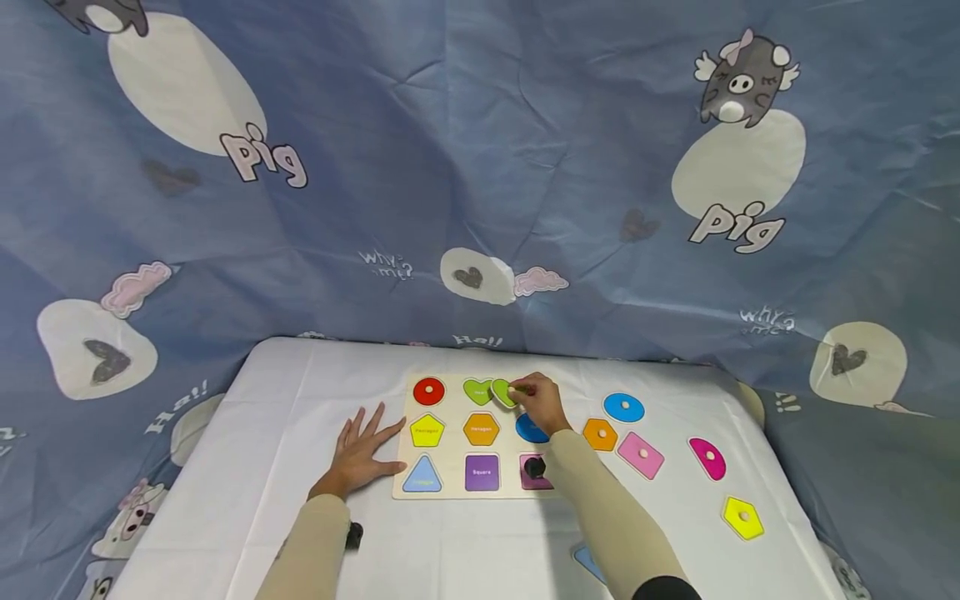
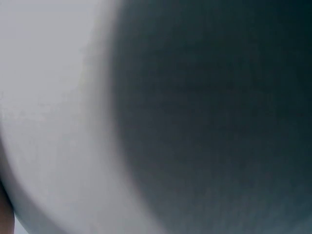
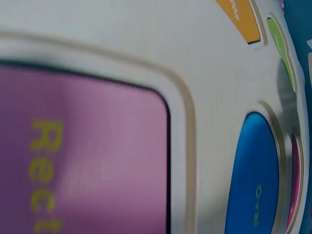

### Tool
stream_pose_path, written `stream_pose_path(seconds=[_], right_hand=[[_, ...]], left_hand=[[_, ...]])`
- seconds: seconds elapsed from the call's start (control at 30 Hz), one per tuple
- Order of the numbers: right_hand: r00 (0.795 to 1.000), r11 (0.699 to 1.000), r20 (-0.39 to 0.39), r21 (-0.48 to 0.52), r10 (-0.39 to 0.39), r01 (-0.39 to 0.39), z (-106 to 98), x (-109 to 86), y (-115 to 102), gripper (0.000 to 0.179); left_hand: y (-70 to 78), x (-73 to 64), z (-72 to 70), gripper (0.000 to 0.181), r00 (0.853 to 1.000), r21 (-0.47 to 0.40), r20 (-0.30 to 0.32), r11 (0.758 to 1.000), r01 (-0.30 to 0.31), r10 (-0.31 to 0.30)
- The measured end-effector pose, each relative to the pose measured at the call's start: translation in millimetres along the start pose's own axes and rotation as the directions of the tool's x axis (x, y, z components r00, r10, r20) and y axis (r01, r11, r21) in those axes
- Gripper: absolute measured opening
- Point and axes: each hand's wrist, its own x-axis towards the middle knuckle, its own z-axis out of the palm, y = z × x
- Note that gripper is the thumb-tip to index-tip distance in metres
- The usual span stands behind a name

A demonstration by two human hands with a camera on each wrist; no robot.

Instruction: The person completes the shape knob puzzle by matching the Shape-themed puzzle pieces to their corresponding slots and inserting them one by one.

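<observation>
My right hand (image 1: 542,402) pinches a green heart puzzle piece (image 1: 502,393) over the top row of a pale shape board (image 1: 453,410). The piece overlaps the right side of the green heart recess (image 1: 476,390), which is also seen edge-on in the right wrist view. On the board's left edge, my left hand (image 1: 358,457) rests with fingers spread and straight. A red circle (image 1: 429,391) is at the board's upper left. The blue oval recess (image 3: 253,170) and pink rectangle recess (image 3: 112,146) fill much of the right wrist view.
Right of the board lie a blue oval (image 1: 624,407), an orange hexagon (image 1: 596,433), a pink rectangle (image 1: 645,460), a magenta piece (image 1: 705,458) and a yellow pentagon (image 1: 742,525). A blue piece (image 1: 588,562) is partly under the right forearm. A printed blue cloth (image 1: 480,167) hangs behind the table.
</observation>
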Motion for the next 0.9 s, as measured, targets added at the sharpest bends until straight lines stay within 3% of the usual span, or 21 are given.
stream_pose_path(seconds=[0.33,0.73,0.9], right_hand=[[0.998,1.000,0.058,-0.005,0.003,-0.003,22.1,13.5,-5.8,0.011],[0.997,0.999,0.075,-0.034,-0.003,0.006,43.7,22.8,-18.9,0.012],[0.994,0.997,0.092,-0.049,0.062,-0.058,47.0,24.4,-18.2,0.012]], left_hand=[[1.3,-1.3,-0.9,0.081,1.000,-0.007,-0.013,1.000,-0.001,0.001],[-2.5,-2.0,2.4,0.080,1.000,-0.014,-0.017,1.000,0.015,-0.015],[-1.9,-0.7,2.7,0.080,1.000,-0.019,-0.016,1.000,0.019,-0.019]])
